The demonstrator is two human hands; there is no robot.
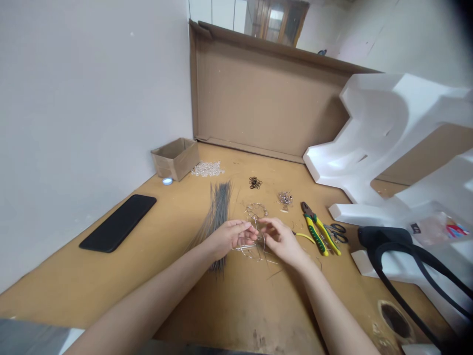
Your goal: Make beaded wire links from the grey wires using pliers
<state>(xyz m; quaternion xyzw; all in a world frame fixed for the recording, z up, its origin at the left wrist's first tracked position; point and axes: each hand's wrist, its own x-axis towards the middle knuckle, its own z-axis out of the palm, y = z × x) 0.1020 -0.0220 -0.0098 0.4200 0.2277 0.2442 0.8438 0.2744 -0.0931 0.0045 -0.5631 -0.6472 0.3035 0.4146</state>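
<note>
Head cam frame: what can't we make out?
All head view:
- Left hand and right hand: grip on the thin wire too fine and blurred.
- Small yellow-handled tool: its head, behind the right hand.
- Small cardboard box: floor hidden by its walls.
- Small metal bits: too small for shapes.
- Black straps: cut off by right edge.
</note>
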